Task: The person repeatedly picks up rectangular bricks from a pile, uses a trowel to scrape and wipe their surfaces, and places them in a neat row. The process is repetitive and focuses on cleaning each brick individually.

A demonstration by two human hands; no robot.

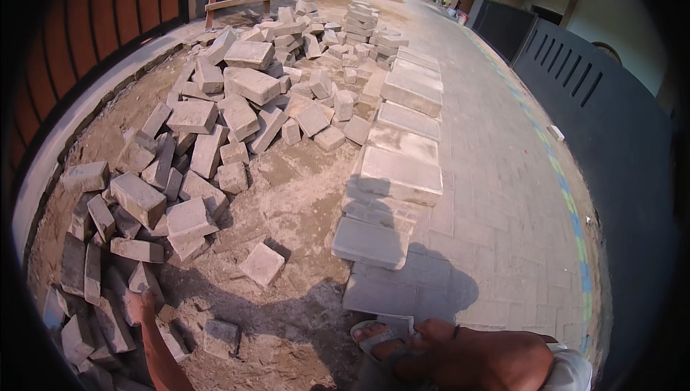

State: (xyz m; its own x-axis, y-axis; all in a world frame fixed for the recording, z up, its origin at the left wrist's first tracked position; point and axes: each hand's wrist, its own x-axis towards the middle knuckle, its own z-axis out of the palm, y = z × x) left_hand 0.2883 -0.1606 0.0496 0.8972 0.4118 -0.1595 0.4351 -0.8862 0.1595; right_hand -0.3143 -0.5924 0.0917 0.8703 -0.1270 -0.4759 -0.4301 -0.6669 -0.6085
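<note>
At the lower left of the head view, my left hand (140,307) reaches into the heap and closes on a grey paving block (146,281) standing among others. Down by my sandalled foot (375,336), my right hand (433,333) hangs in front of my bent leg, a dark band on its wrist. Its fingers are small and partly hidden, near the edge of a paving block (397,321) beside the foot. Single blocks lie apart on the sand, one (263,264) ahead of me and another (221,338) right of my left forearm.
A large jumbled heap of paving blocks (194,114) spreads across the left and ahead. Stacked blocks (401,168) line the edge of the paved lane (496,197). An orange-brown slatted gate (93,31) stands left, a grey metal gate (611,132) right. A wooden frame (240,3) stands farther off.
</note>
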